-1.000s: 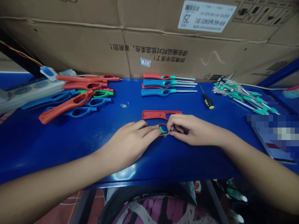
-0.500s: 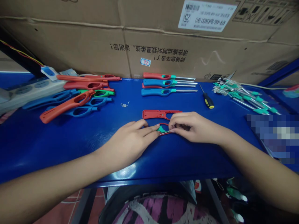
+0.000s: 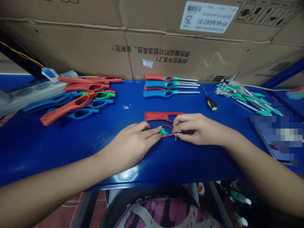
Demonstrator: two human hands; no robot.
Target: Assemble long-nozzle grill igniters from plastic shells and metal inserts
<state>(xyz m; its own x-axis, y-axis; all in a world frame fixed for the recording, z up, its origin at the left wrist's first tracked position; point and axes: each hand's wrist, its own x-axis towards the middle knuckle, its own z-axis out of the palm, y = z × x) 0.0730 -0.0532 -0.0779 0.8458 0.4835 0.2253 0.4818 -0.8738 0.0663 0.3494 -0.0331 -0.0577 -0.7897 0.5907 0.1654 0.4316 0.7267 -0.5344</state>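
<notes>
Because the red plastic handle piece with an oval loop (image 3: 168, 126) looks too light to lie steady alone, I judge, my left hand (image 3: 133, 142) holds it low against the glossy blue tabletop (image 3: 71, 152), thumb and fingers closed over its nine o'clock end. Its loop and green plastic trigger (image 3: 163, 132) are left exposed, which gives my right hand (image 3: 197, 129) room at three o'clock. That hand is pinched tight on a small, thin part at the loop's edge; from this distance I cannot tell exactly what it is.

Taking the loop as the clock's centre, I see a hollow red plastic half-shell (image 3: 154, 116) just beyond, towards eleven, its inner face up, probably to be within easy reach. Loose silvery screws (image 3: 125, 107) lie at ten o'clock, gathered so none strays, I suppose. Farther out at ten are piled red, orange, blue and green plastic handles (image 3: 67, 110). Red and blue long-nosed lighters (image 3: 156, 94) sit at twelve, lined up parallel, seemingly for neatness. A black-and-yellow screwdriver (image 3: 211, 103) rests at one to two, and metal rods with green collars (image 3: 249, 100) are heaped at two.
</notes>
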